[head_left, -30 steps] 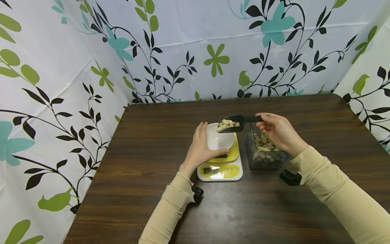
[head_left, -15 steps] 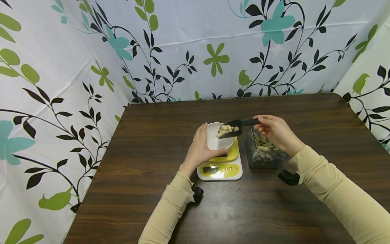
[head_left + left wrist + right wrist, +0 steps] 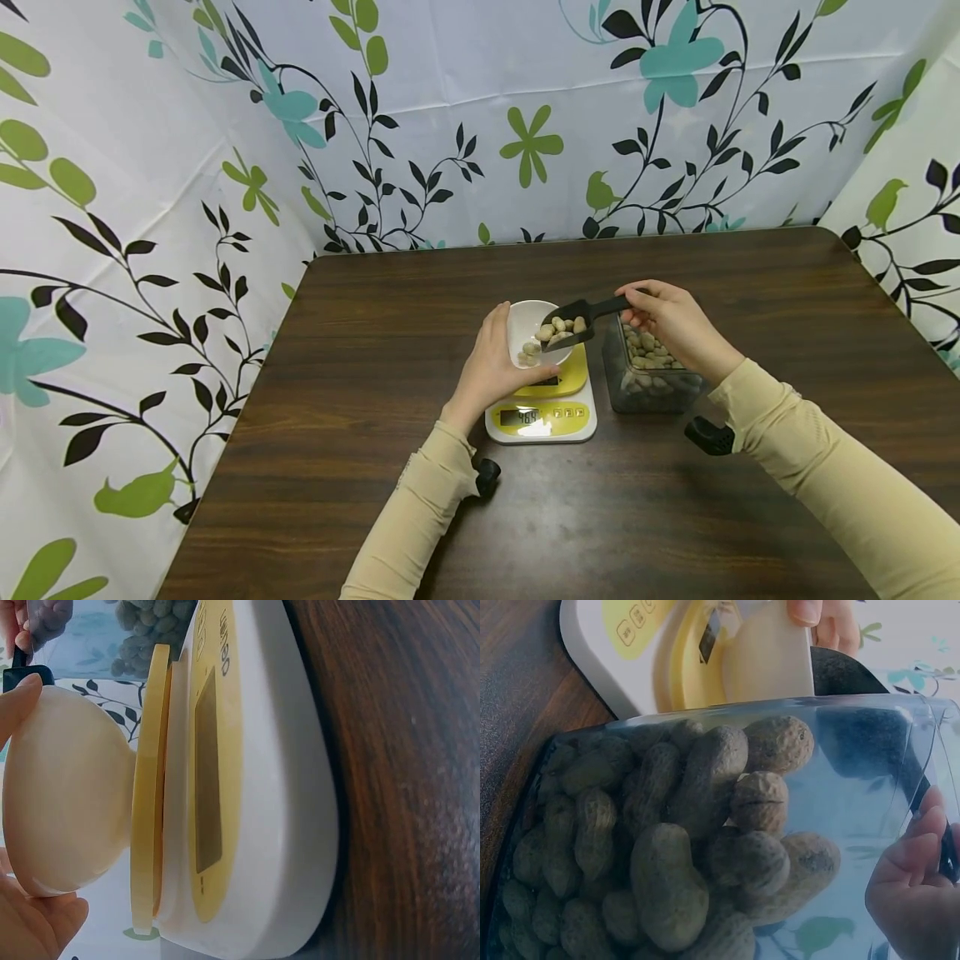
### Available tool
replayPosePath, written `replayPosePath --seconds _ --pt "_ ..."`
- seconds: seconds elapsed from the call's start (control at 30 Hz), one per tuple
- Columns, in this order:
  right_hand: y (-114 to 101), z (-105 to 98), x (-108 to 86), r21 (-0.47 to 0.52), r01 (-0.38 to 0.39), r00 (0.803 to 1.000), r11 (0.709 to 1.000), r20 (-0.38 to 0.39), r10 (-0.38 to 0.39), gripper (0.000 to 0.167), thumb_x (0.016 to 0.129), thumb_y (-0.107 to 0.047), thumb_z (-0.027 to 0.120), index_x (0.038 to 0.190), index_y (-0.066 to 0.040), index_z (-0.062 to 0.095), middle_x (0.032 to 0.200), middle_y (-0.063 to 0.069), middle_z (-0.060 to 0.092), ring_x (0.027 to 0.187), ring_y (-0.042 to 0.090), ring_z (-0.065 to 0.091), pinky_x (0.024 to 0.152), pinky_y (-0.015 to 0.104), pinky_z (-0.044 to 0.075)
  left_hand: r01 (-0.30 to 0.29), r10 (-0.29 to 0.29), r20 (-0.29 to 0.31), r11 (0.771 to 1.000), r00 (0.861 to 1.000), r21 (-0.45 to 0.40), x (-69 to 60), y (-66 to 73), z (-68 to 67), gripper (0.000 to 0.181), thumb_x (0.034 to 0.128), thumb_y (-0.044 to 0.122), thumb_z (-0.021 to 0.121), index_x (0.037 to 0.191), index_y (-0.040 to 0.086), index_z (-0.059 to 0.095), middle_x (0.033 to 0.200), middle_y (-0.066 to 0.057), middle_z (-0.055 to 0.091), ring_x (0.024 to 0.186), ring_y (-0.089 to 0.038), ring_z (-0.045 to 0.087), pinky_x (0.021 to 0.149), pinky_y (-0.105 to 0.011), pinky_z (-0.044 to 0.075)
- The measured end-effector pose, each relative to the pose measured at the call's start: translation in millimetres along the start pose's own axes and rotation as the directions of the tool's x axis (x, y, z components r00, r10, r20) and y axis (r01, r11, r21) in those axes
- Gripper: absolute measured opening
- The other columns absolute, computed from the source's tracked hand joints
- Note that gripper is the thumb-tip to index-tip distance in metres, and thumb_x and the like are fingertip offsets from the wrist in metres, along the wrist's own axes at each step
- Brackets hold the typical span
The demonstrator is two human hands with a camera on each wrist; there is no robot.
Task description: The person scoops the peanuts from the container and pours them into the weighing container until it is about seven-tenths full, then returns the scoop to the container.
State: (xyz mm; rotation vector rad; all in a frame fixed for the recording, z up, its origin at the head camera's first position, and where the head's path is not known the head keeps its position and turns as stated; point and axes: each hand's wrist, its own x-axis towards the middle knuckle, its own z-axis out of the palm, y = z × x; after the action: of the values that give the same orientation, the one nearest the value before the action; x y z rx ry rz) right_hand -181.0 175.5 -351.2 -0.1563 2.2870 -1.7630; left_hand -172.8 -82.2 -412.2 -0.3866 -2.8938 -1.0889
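My left hand [image 3: 491, 367] holds a white bowl [image 3: 523, 318] with thumb and fingers spread round its sides. The bowl stands on the yellow platform of a white kitchen scale [image 3: 558, 427], whose display is lit with digits. In my right hand [image 3: 671, 325] is the handle of a black scoop [image 3: 589, 312], tilted down to the left over the bowl. Several peanuts [image 3: 561, 327] lie in the scoop, and others [image 3: 529, 348] are in the bowl. In the left wrist view the bowl's outer wall [image 3: 67, 787] sits between thumb and fingers.
A clear container [image 3: 652, 402] of unshelled peanuts [image 3: 667, 885] stands just right of the scale, below my right hand. Everything is on a dark wooden table [image 3: 360, 383]. A patterned curtain [image 3: 450, 75] hangs behind it.
The scoop has moved down and left and tipped further into the bowl. Some peanuts have dropped from it into the bowl. The scale's reading has risen from 0. My left hand stays put.
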Motion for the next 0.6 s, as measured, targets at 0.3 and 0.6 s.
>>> replayPosePath --seconds 0.3,0.6 --pt "-0.5 2.4 -2.0 -0.073 0.054 0.998 0.996 -0.024 -0.055 0.043 0.101 -0.031 0.038 0.128 0.002 0.044 0.083 -0.006 0.057 0.076 0.006 0.051 0.071 0.021 0.047 -0.007 0.007 0.007 1.000 1.000 0.021 0.3 0.4 -0.3 0.115 0.0647 0.059 0.076 0.150 0.011 0.015 0.153 -0.012 0.021 0.138 -0.028 0.030 0.105 -0.048 0.038" --pt "0.9 2.6 -1.7 -0.059 0.081 0.996 0.995 -0.025 -0.083 0.044 0.101 -0.032 0.039 0.127 0.003 0.045 0.083 -0.006 0.058 0.076 0.006 0.052 0.070 0.019 0.047 0.010 -0.010 0.015 1.000 1.000 0.006 -0.2 1.5 -1.0 0.117 0.0636 0.060 0.076 0.150 0.013 0.014 0.154 -0.012 0.019 0.139 -0.028 0.030 0.105 -0.049 0.037"
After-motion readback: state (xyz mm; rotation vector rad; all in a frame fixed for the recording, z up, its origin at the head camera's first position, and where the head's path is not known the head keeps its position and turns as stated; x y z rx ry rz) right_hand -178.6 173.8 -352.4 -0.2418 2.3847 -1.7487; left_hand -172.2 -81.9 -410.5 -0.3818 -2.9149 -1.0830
